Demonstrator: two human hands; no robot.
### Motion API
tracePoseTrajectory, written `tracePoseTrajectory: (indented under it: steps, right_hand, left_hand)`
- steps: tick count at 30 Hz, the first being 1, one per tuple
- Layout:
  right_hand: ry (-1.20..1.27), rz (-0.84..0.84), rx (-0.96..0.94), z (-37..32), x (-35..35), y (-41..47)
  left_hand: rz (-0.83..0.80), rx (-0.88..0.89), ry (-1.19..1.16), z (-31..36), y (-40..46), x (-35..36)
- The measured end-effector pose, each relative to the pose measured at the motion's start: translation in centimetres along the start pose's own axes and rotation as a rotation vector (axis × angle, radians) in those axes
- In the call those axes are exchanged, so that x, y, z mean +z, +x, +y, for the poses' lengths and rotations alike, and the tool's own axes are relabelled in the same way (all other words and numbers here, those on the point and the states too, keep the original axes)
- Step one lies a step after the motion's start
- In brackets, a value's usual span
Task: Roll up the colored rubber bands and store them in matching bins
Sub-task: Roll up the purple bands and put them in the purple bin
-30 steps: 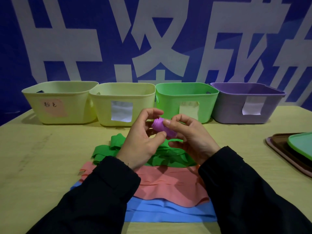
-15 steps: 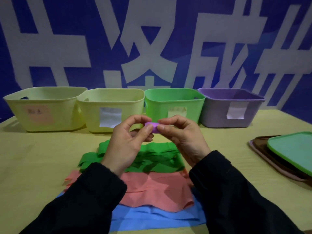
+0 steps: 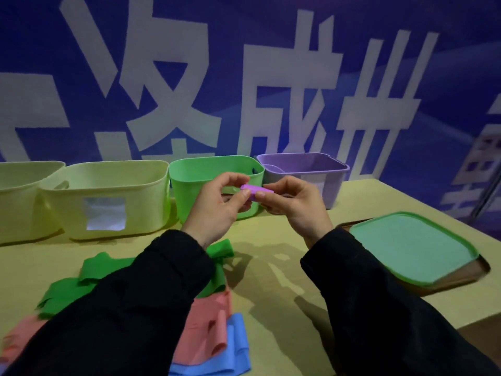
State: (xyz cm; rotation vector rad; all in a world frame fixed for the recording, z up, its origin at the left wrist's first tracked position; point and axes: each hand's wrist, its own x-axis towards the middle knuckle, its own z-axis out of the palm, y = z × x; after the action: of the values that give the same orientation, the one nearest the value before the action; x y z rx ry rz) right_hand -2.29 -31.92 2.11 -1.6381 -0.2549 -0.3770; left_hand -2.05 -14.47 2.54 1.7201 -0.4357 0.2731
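A small rolled purple band is held up in front of the green bin. My left hand pinches its left end and my right hand pinches its right end. The purple bin stands just right of the green one, behind my right hand. On the table below lie loose green bands, pink bands and blue bands, partly hidden by my left sleeve.
Two pale yellow bins stand left of the green bin along the blue banner wall. A green lid sits on a brown tray at the right. The table edge drops off at lower right.
Both hands have carried the purple roll up and to the right, from above the green bands to in front of the green and purple bins. The view has swung right.
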Motion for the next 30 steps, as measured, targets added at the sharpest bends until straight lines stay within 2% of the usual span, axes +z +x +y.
tracePoseTrajectory:
  steps: [3, 5, 9, 15, 18, 24, 26, 30]
  right_hand:
    - [-0.111, 0.046, 0.008, 0.6, -2.6, 1.3]
    - [-0.219, 0.018, 0.007, 0.8, -4.1, 2.2]
    - [-0.639, 0.048, -0.139, 1.6, -6.4, 5.1]
    - [-0.689, 0.225, -0.164, 3.7, -7.4, 9.4]
    - [-0.747, 0.276, -0.131, 4.6, -7.2, 11.1]
    - [-0.919, 0.155, -0.112, 5.7, -7.0, 12.7]
    - [-0.930, 0.112, -0.111, 5.9, -6.9, 12.5]
    - [-0.887, 0.129, -0.175, 5.4, -6.2, 11.2]
  left_hand:
    - [-0.003, 0.049, 0.146, -0.5, 2.4, 2.4]
    - [0.030, 0.125, 0.264, -0.8, 3.9, 4.0]
    - [0.101, 0.173, 0.274, -1.0, 6.7, 6.8]
    - [0.114, 0.246, 0.529, -1.9, 11.4, 10.2]
    - [0.059, 0.208, 0.659, -2.1, 13.0, 11.2]
    - [-0.013, 0.176, 0.736, -3.2, 13.2, 10.9]
    - [0.005, 0.163, 0.711, -3.4, 13.0, 10.6]
    - [0.032, 0.151, 0.665, -2.9, 11.9, 10.1]
